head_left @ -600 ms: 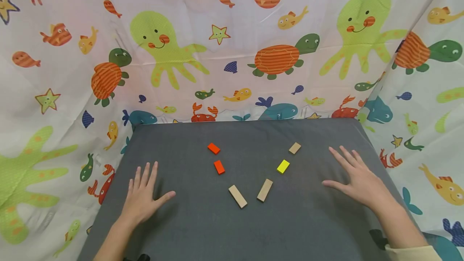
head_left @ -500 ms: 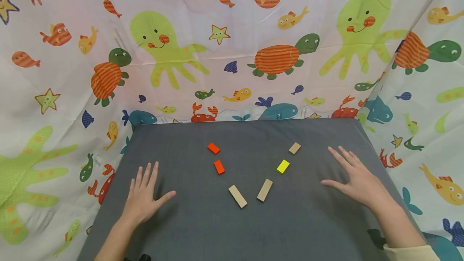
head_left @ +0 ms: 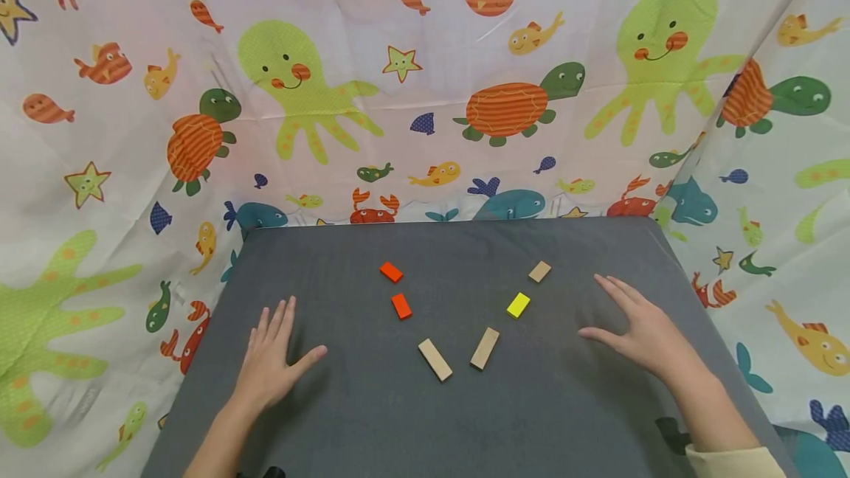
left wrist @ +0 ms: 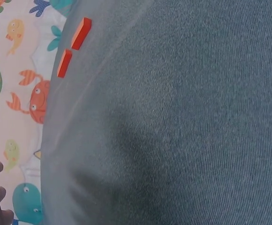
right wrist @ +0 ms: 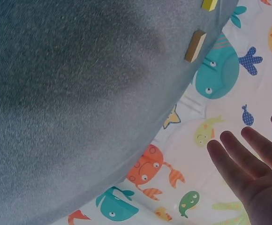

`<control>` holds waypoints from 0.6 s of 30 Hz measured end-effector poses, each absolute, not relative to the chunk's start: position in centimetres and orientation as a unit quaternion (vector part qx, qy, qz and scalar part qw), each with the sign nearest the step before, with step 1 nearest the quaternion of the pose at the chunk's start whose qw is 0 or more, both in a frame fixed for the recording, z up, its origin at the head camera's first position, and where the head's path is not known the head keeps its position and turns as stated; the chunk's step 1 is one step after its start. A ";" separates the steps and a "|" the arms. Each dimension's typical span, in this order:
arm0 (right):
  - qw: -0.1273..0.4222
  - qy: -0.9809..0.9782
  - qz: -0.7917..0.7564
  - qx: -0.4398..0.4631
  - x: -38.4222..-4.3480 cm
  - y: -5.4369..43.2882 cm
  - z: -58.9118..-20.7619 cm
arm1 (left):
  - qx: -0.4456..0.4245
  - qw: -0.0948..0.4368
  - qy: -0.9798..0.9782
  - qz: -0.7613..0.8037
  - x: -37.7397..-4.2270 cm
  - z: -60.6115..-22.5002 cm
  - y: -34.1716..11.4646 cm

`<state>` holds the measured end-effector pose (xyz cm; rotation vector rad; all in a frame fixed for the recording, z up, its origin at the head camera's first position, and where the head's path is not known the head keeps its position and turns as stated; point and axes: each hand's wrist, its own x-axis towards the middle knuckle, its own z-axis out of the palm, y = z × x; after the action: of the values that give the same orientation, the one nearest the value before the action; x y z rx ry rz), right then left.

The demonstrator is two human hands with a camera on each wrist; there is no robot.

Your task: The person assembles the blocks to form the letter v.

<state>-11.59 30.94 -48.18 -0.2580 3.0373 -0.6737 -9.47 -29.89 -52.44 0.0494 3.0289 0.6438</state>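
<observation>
My left hand (head_left: 271,364) hovers over the left side of the grey table, fingers straight and thumb out to the right, holding nothing. On the right side my right hand (head_left: 647,338) hangs above the cloth, fingers extended and thumb apart, also holding nothing. Between them lie two orange-red blocks (head_left: 401,306) toward the back left. A yellow block (head_left: 519,305) and a small plain wooden block (head_left: 540,271) lie back right. Two longer wooden blocks, the left one (head_left: 435,360) and the right one (head_left: 485,349), slant toward each other nearer the front.
The table (head_left: 465,426) has a grey cloth cover. A white curtain (head_left: 425,21) printed with sea animals stands behind it and along both sides. A small black object (head_left: 274,472) shows at the bottom edge by my left forearm.
My right hand has moved left and a little down, toward the middle. My left hand has drifted slightly right. The blocks have stayed where they were.
</observation>
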 end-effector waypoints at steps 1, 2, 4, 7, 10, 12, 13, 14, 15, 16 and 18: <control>0.008 0.973 -0.217 -0.082 -11.6 30.9 -48.2 | 0.016 0.021 0.977 0.211 -9.4 -52.5 -29.8; 0.007 0.973 -0.218 -0.081 -11.6 30.8 -48.2 | 0.017 0.020 0.976 0.214 -9.4 -52.5 -29.8; 0.000 0.972 -0.222 -0.081 -11.5 30.6 -48.2 | 0.018 0.016 0.976 0.219 -9.4 -52.6 -29.7; -0.010 0.970 -0.229 -0.085 -11.6 30.3 -48.3 | 0.020 0.011 0.974 0.225 -9.4 -52.8 -29.5; -0.023 0.968 -0.236 -0.088 -11.5 29.9 -48.4 | 0.022 0.007 0.973 0.228 -9.4 -53.0 -29.2; -0.029 0.966 -0.240 -0.088 -11.5 29.6 -48.6 | 0.024 0.001 0.972 0.232 -9.4 -53.0 -29.0; -0.031 0.966 -0.243 -0.087 -11.5 29.5 -48.7 | 0.025 -0.002 0.972 0.234 -9.4 -53.0 -28.9; -0.032 0.965 -0.245 -0.086 -11.4 29.4 -48.8 | 0.026 -0.005 0.971 0.237 -9.4 -53.0 -28.8; -0.034 0.965 -0.246 -0.086 -11.4 29.3 -48.9 | 0.027 -0.008 0.970 0.240 -9.4 -53.0 -28.7; -0.035 0.964 -0.248 -0.087 -11.4 29.2 -49.0 | 0.029 -0.009 0.970 0.243 -9.5 -53.0 -28.6; -0.035 0.963 -0.252 -0.088 -11.3 29.0 -49.2 | 0.030 -0.010 0.968 0.247 -9.5 -53.1 -28.4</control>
<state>-11.31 29.03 -49.15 -0.2813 3.0956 -0.8084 -9.46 -28.37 -53.07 0.0941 3.0627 0.7818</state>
